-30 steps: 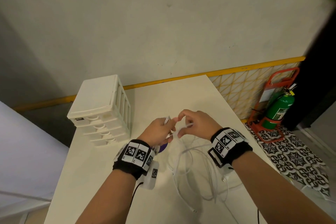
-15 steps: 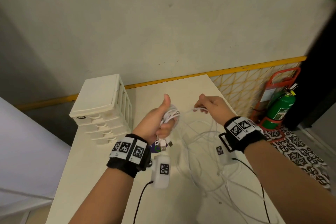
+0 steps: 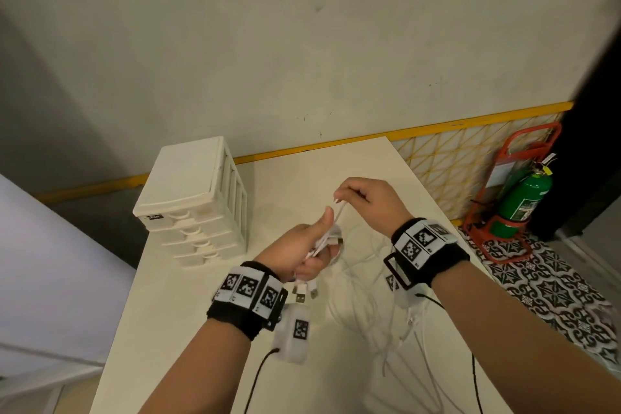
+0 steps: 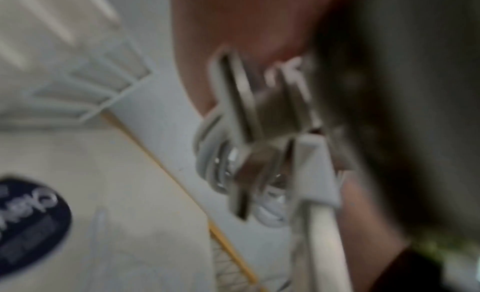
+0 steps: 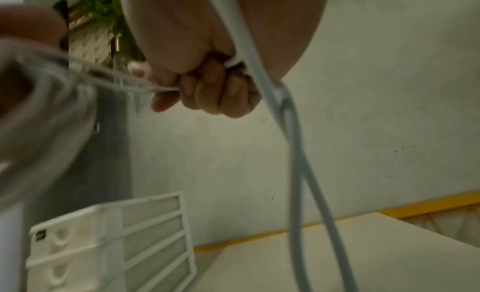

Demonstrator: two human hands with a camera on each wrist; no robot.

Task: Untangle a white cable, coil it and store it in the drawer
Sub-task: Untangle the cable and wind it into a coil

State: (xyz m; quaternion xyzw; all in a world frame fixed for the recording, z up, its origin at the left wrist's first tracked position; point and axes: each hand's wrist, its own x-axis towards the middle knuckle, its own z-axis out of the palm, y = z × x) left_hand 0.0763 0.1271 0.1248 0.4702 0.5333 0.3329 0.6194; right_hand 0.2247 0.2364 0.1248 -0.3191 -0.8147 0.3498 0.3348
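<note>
My left hand grips a small bundle of wound white cable above the table, thumb up, with USB plugs dangling below the fist. In the left wrist view the coil and metal plugs show blurred and close. My right hand pinches a strand of the cable just above and right of the left thumb. In the right wrist view, cable hangs down from the curled fingers. Loose white cable loops trail onto the table. The white drawer unit stands at the left, drawers closed.
The cream table ends close on the right and far side. A green fire extinguisher in a red stand sits on patterned floor to the right. A round dark sticker shows in the left wrist view. Black wrist-camera cables hang below my arms.
The hands first separated, drawing cable out; my right hand has since swung back close above the left thumb, carrying a strand toward the bundle. The left hand keeps its grip.
</note>
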